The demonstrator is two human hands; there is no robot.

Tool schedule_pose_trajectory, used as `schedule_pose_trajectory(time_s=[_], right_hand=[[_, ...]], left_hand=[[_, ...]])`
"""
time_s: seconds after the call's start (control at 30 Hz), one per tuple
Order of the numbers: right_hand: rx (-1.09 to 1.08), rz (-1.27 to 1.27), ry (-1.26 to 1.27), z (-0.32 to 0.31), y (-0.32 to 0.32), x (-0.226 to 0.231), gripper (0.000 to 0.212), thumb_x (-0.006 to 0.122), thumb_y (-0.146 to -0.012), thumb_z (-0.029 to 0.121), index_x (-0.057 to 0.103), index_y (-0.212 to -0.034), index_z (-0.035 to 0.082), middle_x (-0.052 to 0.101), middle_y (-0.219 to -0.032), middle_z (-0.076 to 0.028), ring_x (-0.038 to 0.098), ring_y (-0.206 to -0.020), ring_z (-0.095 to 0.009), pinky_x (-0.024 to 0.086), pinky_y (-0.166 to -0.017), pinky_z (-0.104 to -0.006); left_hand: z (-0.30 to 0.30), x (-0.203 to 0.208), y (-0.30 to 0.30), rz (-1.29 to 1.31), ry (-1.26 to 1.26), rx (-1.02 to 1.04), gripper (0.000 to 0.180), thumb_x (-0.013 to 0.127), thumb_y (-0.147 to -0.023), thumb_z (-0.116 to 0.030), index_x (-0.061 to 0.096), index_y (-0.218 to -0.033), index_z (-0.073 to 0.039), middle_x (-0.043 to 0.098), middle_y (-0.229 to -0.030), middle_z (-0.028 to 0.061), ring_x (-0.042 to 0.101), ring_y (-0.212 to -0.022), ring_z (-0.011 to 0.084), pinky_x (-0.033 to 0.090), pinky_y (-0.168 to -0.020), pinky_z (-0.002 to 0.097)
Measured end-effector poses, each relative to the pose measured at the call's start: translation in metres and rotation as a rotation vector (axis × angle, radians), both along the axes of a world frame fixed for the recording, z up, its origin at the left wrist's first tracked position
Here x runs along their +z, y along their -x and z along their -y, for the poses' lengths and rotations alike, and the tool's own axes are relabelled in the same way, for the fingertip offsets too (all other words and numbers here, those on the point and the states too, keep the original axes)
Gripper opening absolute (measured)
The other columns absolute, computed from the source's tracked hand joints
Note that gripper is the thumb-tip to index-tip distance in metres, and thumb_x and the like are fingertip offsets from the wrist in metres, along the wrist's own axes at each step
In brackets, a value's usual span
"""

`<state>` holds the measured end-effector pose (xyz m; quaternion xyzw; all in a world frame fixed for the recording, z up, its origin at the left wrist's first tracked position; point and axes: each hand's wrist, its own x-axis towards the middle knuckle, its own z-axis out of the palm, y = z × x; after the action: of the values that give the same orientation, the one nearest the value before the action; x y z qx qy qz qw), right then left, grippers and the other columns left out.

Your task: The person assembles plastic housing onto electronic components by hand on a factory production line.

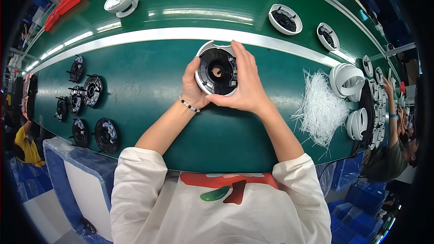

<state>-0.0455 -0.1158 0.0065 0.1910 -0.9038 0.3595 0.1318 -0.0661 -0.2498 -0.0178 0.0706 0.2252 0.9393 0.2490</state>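
Between my two hands, above the middle of the green table, is a round white housing [199,77] with a black disc-shaped insert [209,68] in it. Small circuit boards with light components sit along the insert's right side, and skin shows through its centre hole. My left hand [193,81] is wrapped round the housing's left side and underside. Along the right rim, my right hand [246,79] grips with its fingers at the top and its thumb across the bottom edge.
Several black discs with circuit boards [92,91] stand at the table's left. A heap of thin white strips [320,108] lies right, beside stacked white rings [347,81]. Beyond the white strip are filled white housings [285,19] and a white device [122,1]. Co-workers sit at the right.
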Motion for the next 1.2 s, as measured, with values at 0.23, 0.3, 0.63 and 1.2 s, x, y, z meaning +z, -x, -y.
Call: schedule_pose_trajectory(time_s=[0.23, 0.3, 0.63, 1.2], right_hand=[[-0.087, -0.169, 0.089, 0.007, 0.017, -0.036, 0.107, 0.072, -0.049, 0.044, 0.016, -0.127, -0.004, 0.026, -0.125, -0.024, 0.025, -0.116, -0.039, 0.022, -0.096, -0.0439], [-0.153, -0.162, 0.102, 0.005, 0.023, -0.055, 0.096, 0.069, -0.059, 0.04, 0.017, -0.127, -0.002, 0.024, -0.127, -0.025, 0.023, -0.119, -0.038, 0.021, -0.097, -0.0439], [-1.21, -0.688, -0.623, -0.195, -0.046, -0.033, 0.029, 0.064, -0.066, 0.012, 0.057, -0.092, 0.002, 0.054, -0.103, -0.013, 0.047, -0.1, -0.03, 0.034, -0.086, -0.0371], [-1.168, 0.187, -0.362, -0.348, -0.129, -0.04, 0.048, 0.054, -0.075, 0.043, 0.058, -0.094, -0.001, 0.06, -0.085, -0.016, 0.056, -0.079, -0.022, 0.041, -0.072, -0.0321]], left_hand=[[-0.002, -0.015, 0.024, 0.208, 0.183, 0.263, 0.041, 0.048, -0.07, -0.031, 0.051, -0.1, -0.003, 0.056, -0.093, 0.011, 0.054, -0.087, 0.023, 0.044, -0.078, 0.0354], [-0.007, -0.027, 0.057, 0.214, 0.113, 0.266, 0.042, 0.045, -0.071, -0.032, 0.052, -0.099, -0.002, 0.057, -0.094, 0.0116, 0.054, -0.089, 0.0256, 0.042, -0.082, 0.0382], [0.036, -0.164, 0.328, -0.043, 0.332, 0.211, 0.026, 0.043, -0.087, -0.019, 0.04, -0.106, -0.002, 0.051, -0.103, 0.0103, 0.051, -0.093, 0.0215, 0.041, -0.081, 0.0389], [0.441, 0.038, 0.147, -0.346, 1.43, 0.723, 0.043, 0.048, -0.083, -0.028, 0.04, -0.12, -0.008, 0.045, -0.119, 0.0054, 0.037, -0.113, 0.0167, 0.032, -0.09, 0.0355]])
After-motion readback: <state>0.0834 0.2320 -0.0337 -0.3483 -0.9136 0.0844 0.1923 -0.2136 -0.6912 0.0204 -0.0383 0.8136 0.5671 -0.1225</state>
